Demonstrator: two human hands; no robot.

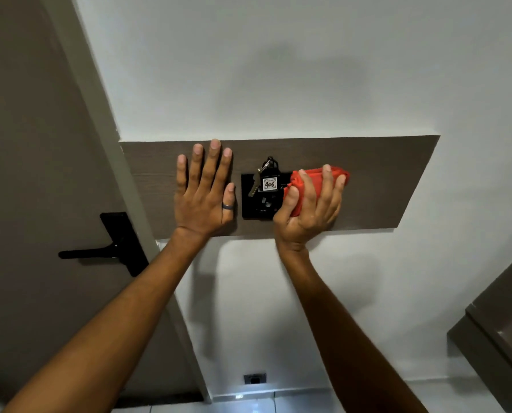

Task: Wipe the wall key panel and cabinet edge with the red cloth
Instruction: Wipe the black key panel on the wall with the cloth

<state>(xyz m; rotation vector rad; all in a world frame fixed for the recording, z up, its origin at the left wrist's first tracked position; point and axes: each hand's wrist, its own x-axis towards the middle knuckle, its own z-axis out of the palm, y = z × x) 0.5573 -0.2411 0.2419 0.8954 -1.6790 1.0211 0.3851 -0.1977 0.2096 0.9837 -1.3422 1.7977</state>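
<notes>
**Red cloth at the key panel**

In the middle of the frame, a long brown wood panel (pixel 368 180) is sitting on the white wall (pixel 278 70). A black key holder (pixel 250 201) is sitting on the panel near its middle. A bunch of keys (pixel 256 181) with a tag (pixel 270 183) reading 406 is hanging from it.

The right hand (pixel 307 210) is holding the red cloth (pixel 311 183) just right of the middle of the frame. Its fingers are wrapping tight around the bunched cloth. The cloth is pressing against the right edge of the black key holder and the wood beside it.

The left hand (pixel 204 192) is lying flat on the wood panel, to the left of the key holder. Its fingers are straight and a little spread, and it is holding nothing. It is wearing a dark ring (pixel 228 206) on the thumb.

At the left of the frame, a brown door (pixel 25 144) is showing a black handle (pixel 100 253). In the lower right corner, the edge of a brown cabinet (pixel 499 338) is poking in, well apart from the cloth. At the bottom of the wall, a small dark outlet (pixel 255 378) is sitting.
</notes>
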